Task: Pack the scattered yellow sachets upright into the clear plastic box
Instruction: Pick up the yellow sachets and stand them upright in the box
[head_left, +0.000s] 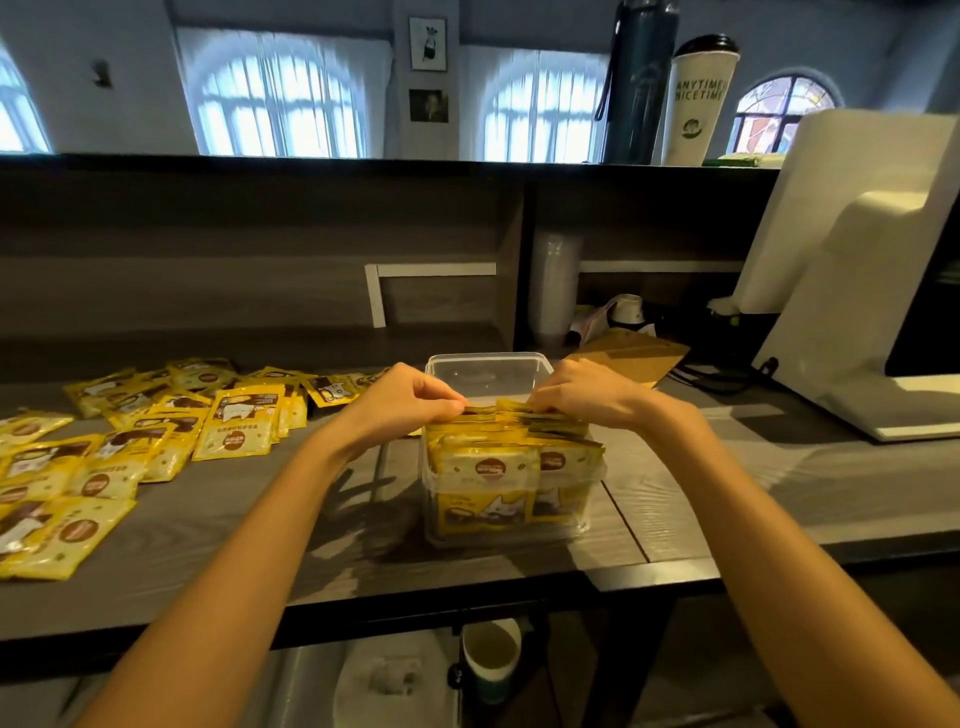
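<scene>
Above clear box (485, 371), left grip (410, 401), right grip (582, 391) both pinching upright sachets (519, 434)

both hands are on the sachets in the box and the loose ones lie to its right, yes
No. The loose sachets lie left of the box, as the head view shows. The left hand and right hand are on the packed sachets.
</scene>
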